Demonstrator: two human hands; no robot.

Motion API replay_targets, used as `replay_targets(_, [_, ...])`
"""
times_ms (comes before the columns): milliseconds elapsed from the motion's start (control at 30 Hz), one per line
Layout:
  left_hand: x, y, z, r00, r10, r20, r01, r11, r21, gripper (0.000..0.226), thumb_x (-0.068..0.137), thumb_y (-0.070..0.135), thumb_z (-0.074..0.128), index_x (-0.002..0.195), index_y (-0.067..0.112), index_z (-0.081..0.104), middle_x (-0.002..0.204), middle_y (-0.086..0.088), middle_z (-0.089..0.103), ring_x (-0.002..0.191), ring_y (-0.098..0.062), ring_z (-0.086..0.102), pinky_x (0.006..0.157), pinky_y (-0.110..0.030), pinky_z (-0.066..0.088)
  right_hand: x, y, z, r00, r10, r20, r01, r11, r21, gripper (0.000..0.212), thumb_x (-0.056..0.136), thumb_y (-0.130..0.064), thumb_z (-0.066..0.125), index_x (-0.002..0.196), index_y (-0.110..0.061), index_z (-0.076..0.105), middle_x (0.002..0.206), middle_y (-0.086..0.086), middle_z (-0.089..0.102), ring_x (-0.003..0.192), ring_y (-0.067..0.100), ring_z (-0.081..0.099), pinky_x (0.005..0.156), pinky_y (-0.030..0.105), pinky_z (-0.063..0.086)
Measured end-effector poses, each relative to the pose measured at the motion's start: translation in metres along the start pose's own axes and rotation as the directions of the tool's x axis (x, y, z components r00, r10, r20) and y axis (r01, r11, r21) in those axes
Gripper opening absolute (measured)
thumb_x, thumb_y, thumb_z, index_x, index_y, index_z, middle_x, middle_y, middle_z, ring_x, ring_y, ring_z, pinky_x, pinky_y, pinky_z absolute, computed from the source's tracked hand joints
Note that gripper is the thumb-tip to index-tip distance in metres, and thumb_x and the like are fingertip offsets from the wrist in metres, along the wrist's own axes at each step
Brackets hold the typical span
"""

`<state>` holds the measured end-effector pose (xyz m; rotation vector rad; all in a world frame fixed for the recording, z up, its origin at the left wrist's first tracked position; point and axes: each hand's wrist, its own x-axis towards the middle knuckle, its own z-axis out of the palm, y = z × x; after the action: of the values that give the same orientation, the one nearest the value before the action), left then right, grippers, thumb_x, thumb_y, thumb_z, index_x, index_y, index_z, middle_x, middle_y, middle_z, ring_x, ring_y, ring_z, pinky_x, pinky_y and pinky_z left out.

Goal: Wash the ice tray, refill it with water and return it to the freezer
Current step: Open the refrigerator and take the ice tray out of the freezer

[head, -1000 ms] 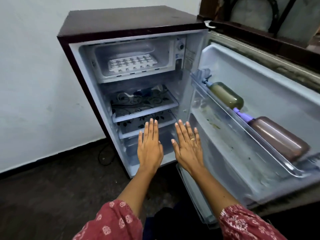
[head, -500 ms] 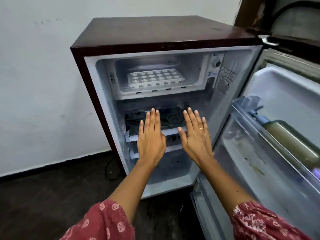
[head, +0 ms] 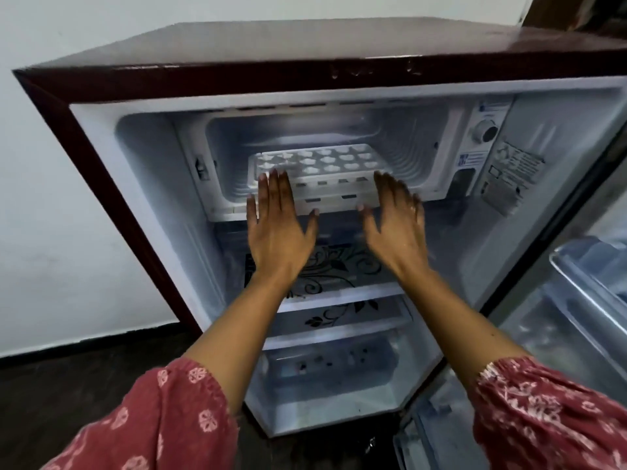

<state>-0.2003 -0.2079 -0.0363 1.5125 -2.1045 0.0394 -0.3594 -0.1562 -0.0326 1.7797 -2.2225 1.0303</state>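
2 up frm shelf | left hand [head: 278,232], right hand [head: 395,225] at ice tray [head: 325,161]

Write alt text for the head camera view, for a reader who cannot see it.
A left hand and right hand, both open, reach for a white ice tray in the freezer compartment of an open fridge, above patterned shelves.

One mini fridge [head: 237,45], with one open door [head: 576,317] at 3 o'clock. Inside: one ice tray [head: 325,161] at 12 o'clock, one control dial [head: 485,132] at 2 o'clock, two floral shelves [head: 339,266] at centre, one clear drawer [head: 332,368] at 6 o'clock. Two hands, left hand [head: 278,232] and right hand [head: 397,228], and two red printed sleeves [head: 163,418] at 7 and 5 o'clock.
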Motion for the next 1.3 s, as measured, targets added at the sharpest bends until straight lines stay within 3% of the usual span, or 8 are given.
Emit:
replay_targets(167, [0.035, -0.013, 0.006, 0.998, -0.057, 0.017, 0.058, 0.998, -0.04, 0.091, 0.088, 0.066, 0.033, 0.15, 0.01, -0.002, 0.16, -0.008, -0.002, 0.147, -0.021, -0.007, 0.117, -0.037, -0.006, 0.04, 0.011, 0.007, 0.999, -0.012, -0.036, 0.016, 0.994, 0.109, 0.065, 0.093, -0.04, 0.048, 0.147, -0.015, 0.021, 0.155, 0.011, 0.022, 0.143, 0.029, 0.019, 0.116, 0.044, 0.017])
replay_targets(467, [0.075, -0.034, 0.013, 0.977, -0.17, 0.126, 0.189, 0.968, -0.165, 0.11, 0.073, 0.074, 0.051, 0.15, 0.009, 0.007, 0.158, -0.016, 0.006, 0.144, -0.035, 0.014, 0.115, -0.048, 0.015, 0.081, 0.018, 0.023, 0.981, 0.102, 0.163, -0.141, 0.958, 0.249, 0.093, 0.078, -0.05, 0.067, 0.148, -0.028, 0.01, 0.157, 0.015, -0.003, 0.144, 0.034, 0.007, 0.116, 0.045, 0.02])
replay_targets(600, [0.081, -0.033, 0.014, 0.976, -0.193, 0.102, 0.211, 0.953, -0.217, 0.101, 0.074, 0.068, 0.057, 0.15, 0.013, 0.018, 0.154, -0.023, 0.016, 0.14, -0.039, 0.021, 0.115, -0.048, 0.022, 0.09, 0.019, 0.023, 0.967, 0.171, 0.188, -0.216, 0.943, 0.254, 0.092, 0.077, -0.05, 0.067, 0.148, -0.028, 0.013, 0.156, 0.016, 0.002, 0.143, 0.033, 0.01, 0.115, 0.042, 0.021])
replay_targets(733, [0.081, -0.033, 0.013, 0.982, -0.155, 0.11, 0.177, 0.956, -0.232, 0.083, 0.078, 0.062, 0.058, 0.145, 0.019, 0.036, 0.15, -0.027, 0.023, 0.138, -0.04, 0.028, 0.113, -0.042, 0.029, 0.097, 0.019, 0.021, 0.94, 0.201, 0.274, -0.242, 0.962, 0.123, 0.081, 0.08, -0.057, 0.06, 0.146, -0.023, 0.026, 0.155, 0.016, 0.012, 0.143, 0.032, 0.014, 0.117, 0.041, 0.018])
replay_targets(867, [0.079, -0.032, 0.008, 0.978, -0.177, 0.108, 0.204, 0.918, -0.341, 0.073, 0.078, 0.053, 0.066, 0.14, 0.02, 0.045, 0.152, -0.022, 0.023, 0.138, -0.036, 0.03, 0.113, -0.036, 0.028, 0.099, 0.018, 0.018, 0.942, 0.195, 0.274, -0.271, 0.923, 0.274, 0.082, 0.076, -0.05, 0.069, 0.142, -0.016, 0.035, 0.154, 0.011, 0.023, 0.141, 0.027, 0.024, 0.116, 0.038, 0.023])
replay_targets(967, [0.075, -0.029, 0.004, 0.981, -0.172, 0.088, 0.192, 0.903, -0.384, 0.068, 0.078, 0.048, 0.068, 0.137, 0.021, 0.048, 0.153, -0.02, 0.021, 0.138, -0.035, 0.03, 0.114, -0.035, 0.026, 0.094, 0.017, 0.014, 0.953, 0.204, 0.223, -0.271, 0.905, 0.329, 0.082, 0.072, -0.046, 0.074, 0.139, -0.013, 0.04, 0.151, 0.01, 0.031, 0.138, 0.025, 0.031, 0.114, 0.037, 0.027])
replay_targets(1300, [0.039, -0.023, -0.023, 0.983, -0.138, 0.122, 0.176, 0.9, -0.4, 0.065, 0.08, 0.049, 0.065, 0.137, 0.027, 0.046, 0.157, -0.018, 0.011, 0.142, -0.034, 0.024, 0.116, -0.035, 0.023, 0.047, 0.0, -0.017, 0.967, 0.229, 0.109, -0.252, 0.924, 0.287, 0.074, 0.072, -0.045, 0.075, 0.136, -0.02, 0.047, 0.143, 0.015, 0.038, 0.13, 0.032, 0.04, 0.108, 0.042, 0.036])
